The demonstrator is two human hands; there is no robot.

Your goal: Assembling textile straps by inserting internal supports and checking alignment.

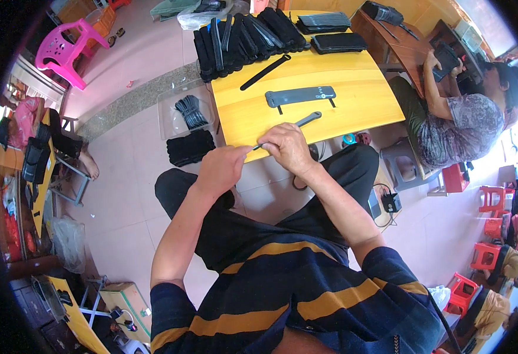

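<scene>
Near the front edge of the yellow table (353, 112), both my hands are closed on one narrow dark grey strap (309, 119). Its rounded end, with a slot in it, sticks out past the fingers of my right hand (288, 146). My left hand (222, 170) pinches close to the other end, where only a short dark bit shows between the hands. Beyond them lies a flat grey band (300, 96) with two short black tabs at its lower edge. A black strap with a looped end (265, 72) rests slantwise farther back.
Many black straps (247, 44) are piled at the table's back, beside two flat stacks (338, 42). A clear bin (167, 118) with bundled grey straps and a black bundle (190, 147) sit left of the table. A co-worker (465, 124) sits at right; a pink chair (64, 50) stands far left.
</scene>
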